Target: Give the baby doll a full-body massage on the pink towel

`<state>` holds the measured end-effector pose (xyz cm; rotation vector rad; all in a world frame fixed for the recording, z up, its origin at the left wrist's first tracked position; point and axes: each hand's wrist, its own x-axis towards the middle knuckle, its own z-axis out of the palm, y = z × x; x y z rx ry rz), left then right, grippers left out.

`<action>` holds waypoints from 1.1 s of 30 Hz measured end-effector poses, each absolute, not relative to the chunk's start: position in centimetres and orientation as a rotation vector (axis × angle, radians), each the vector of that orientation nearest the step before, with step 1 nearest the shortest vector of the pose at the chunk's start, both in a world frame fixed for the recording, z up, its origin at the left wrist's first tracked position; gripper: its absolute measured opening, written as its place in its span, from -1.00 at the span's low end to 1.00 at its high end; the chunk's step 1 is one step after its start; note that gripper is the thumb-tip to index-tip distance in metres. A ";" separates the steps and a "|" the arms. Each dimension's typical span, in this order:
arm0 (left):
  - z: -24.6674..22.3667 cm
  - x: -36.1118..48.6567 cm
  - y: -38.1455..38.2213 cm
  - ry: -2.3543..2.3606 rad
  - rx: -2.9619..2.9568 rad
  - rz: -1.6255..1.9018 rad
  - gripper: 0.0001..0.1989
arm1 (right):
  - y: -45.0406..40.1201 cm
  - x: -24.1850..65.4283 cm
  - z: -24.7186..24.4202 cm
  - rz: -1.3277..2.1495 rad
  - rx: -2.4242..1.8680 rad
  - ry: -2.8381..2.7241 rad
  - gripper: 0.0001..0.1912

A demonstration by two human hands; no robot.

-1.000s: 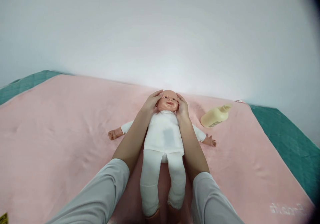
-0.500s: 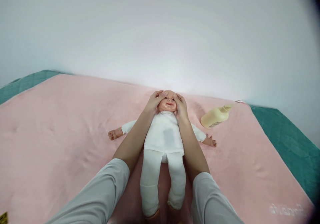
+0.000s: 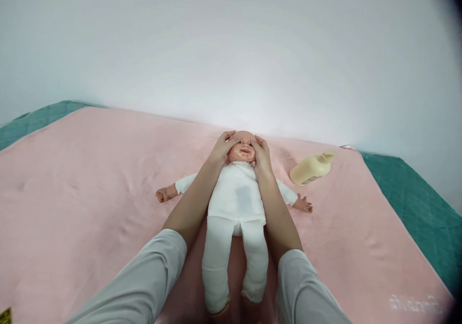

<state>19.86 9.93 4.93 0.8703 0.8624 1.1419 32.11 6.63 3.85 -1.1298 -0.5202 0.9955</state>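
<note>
A baby doll [image 3: 236, 194] in a white top and trousers lies face up, its feet toward me and its arms spread out to the sides. My left hand [image 3: 224, 146] cups the left side of the doll's head, its thumb resting by the eye. On the opposite side my right hand [image 3: 261, 149] holds the head the same way, thumb near the other eye. Between the two thumbs the doll's nose and mouth show. The fingers curve around the sides of the head, and the tips behind it are partly hidden.
A pale yellow pump bottle [image 3: 310, 169] lies tilted to the right of the doll's head. Under everything is a pink blanket [image 3: 90, 194], with a green quilted cover [image 3: 407, 194] showing at its sides. A white wall [image 3: 231, 49] rises behind.
My left thumb has shifted very slightly down at the doll's eye. Both hands stay on the head; the doll and the bottle have not moved.
</note>
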 end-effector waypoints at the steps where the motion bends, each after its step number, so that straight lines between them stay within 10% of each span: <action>1: 4.9 19.8 9.9 0.851 0.885 1.131 -0.64 | 6.7 32.1 3.9 1.003 -1.127 -0.512 -0.69; 33: 4.9 18.6 10.4 0.772 0.885 1.056 -0.66 | 8.9 34.4 0.7 1.095 -1.012 -0.717 -0.58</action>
